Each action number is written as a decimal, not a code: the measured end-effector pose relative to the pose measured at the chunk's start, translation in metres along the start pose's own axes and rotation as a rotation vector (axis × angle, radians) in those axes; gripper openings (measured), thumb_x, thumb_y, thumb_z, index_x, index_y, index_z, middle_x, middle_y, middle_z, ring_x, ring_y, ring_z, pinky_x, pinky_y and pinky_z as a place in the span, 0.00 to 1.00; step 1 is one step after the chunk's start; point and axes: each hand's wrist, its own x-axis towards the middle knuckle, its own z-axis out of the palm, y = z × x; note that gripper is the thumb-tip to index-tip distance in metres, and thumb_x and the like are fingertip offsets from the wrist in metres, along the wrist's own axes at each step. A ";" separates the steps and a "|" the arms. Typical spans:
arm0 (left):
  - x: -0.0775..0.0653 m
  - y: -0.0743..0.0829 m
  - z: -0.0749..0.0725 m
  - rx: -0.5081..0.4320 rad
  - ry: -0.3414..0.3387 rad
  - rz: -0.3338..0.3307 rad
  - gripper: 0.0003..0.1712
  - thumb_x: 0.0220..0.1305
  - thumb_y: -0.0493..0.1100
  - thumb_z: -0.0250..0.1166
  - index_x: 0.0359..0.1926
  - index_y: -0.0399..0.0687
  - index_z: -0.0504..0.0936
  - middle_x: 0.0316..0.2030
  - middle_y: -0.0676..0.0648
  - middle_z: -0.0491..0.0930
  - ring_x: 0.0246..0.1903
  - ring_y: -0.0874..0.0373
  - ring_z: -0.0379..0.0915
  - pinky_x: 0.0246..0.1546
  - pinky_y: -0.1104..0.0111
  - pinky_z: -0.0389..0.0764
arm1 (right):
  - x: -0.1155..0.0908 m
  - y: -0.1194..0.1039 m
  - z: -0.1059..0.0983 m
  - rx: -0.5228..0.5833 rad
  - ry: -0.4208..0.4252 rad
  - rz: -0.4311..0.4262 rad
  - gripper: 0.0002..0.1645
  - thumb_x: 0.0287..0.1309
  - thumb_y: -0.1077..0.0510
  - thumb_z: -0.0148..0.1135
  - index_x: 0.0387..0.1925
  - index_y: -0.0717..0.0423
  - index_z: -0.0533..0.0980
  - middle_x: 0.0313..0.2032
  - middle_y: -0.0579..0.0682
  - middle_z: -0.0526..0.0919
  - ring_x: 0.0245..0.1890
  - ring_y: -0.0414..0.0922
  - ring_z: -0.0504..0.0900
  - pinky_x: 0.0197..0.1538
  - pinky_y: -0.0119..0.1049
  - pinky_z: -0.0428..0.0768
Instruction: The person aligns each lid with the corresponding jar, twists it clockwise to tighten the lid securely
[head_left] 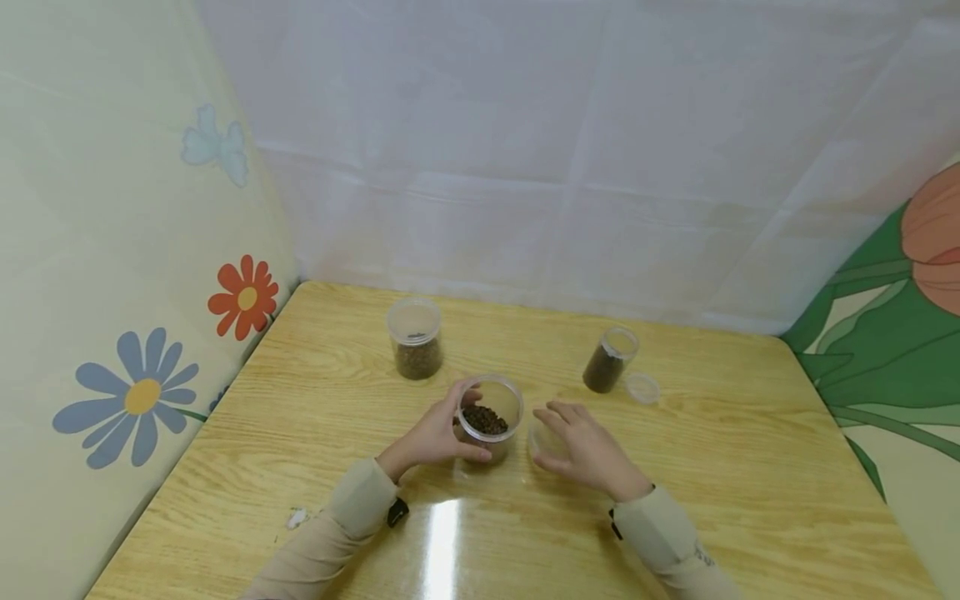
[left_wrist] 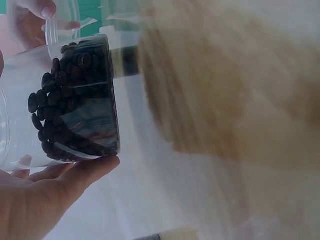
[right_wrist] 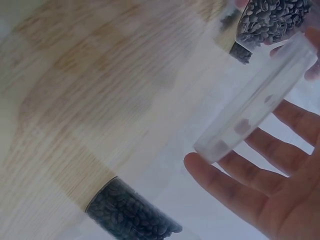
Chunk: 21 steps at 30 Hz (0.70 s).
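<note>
My left hand (head_left: 431,435) grips a clear plastic jar (left_wrist: 75,100) partly filled with dark brown coffee beans (head_left: 483,420). Its mouth is uncovered, and the thumb and fingers wrap round its sides. Just right of the jar, my right hand (head_left: 592,450) holds a clear round lid (right_wrist: 257,97) on edge between the thumb and the spread fingers. In the left wrist view the lid (left_wrist: 62,22) shows behind the jar, with part of the right hand.
Behind on the left stands a wider clear jar (head_left: 417,358) of brown contents. A narrower jar (head_left: 602,367) of dark beans is back right, a small clear lid (head_left: 642,388) beside it. A white scrap (head_left: 297,518) lies on the wooden table (head_left: 750,483) at left.
</note>
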 end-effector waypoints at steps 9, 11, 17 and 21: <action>-0.002 -0.005 0.003 0.017 -0.027 0.010 0.57 0.39 0.46 0.76 0.65 0.46 0.50 0.60 0.33 0.62 0.60 0.43 0.57 0.58 0.46 0.57 | -0.004 -0.002 0.001 0.007 -0.005 0.004 0.37 0.46 0.47 0.68 0.56 0.62 0.70 0.55 0.66 0.70 0.53 0.62 0.69 0.52 0.55 0.70; -0.003 -0.005 0.003 0.022 -0.029 0.006 0.57 0.39 0.46 0.76 0.66 0.46 0.50 0.60 0.33 0.62 0.60 0.43 0.57 0.58 0.46 0.57 | -0.005 -0.001 0.001 0.004 -0.004 0.003 0.37 0.45 0.47 0.68 0.55 0.62 0.70 0.54 0.65 0.70 0.53 0.62 0.69 0.52 0.55 0.70; -0.002 -0.005 0.003 0.040 -0.041 -0.007 0.57 0.40 0.48 0.76 0.66 0.46 0.50 0.60 0.34 0.63 0.61 0.43 0.57 0.58 0.47 0.58 | -0.006 -0.001 0.002 -0.006 0.003 -0.002 0.38 0.45 0.47 0.68 0.55 0.63 0.70 0.54 0.65 0.70 0.52 0.62 0.70 0.50 0.55 0.72; -0.001 -0.005 0.002 0.052 -0.049 -0.018 0.56 0.40 0.48 0.76 0.66 0.48 0.50 0.60 0.35 0.63 0.60 0.43 0.58 0.58 0.47 0.58 | -0.007 -0.001 0.002 -0.003 0.004 0.000 0.37 0.46 0.47 0.68 0.55 0.63 0.70 0.54 0.65 0.70 0.52 0.62 0.69 0.51 0.55 0.71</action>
